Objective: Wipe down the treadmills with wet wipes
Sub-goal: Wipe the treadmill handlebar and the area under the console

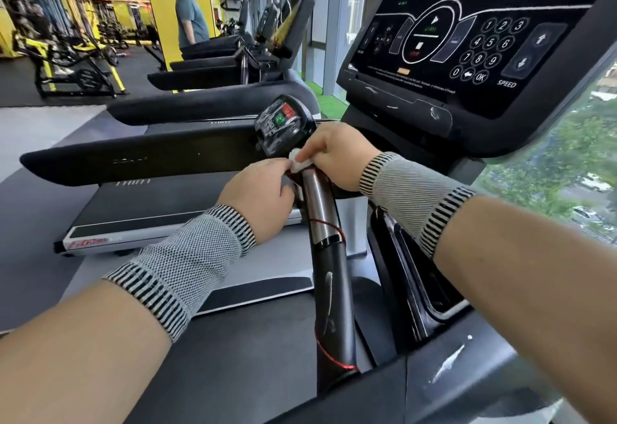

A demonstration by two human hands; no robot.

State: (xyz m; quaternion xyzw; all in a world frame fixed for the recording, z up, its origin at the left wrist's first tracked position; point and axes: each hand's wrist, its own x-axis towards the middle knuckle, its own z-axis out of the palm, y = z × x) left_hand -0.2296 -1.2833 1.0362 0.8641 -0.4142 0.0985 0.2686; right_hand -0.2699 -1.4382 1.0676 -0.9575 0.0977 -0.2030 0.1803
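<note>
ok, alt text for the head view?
Right hand pinches a white wet wipe at the top of a treadmill's metal handlebar, left hand gripping the bar beside it; the console sits above.

Two hands (263,195), one wet wipe (298,162), two wrist sleeves (187,265), one console (467,36), one bystander (189,13).

glossy metal handlebar (320,210), knitted cloth wristbands (187,266)

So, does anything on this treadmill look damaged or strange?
Yes. A thin red wire runs loose along the black handlebar, which also shows pale scuffs. White scrape marks sit on the grey plastic at the lower right, like chipped paint.
</note>
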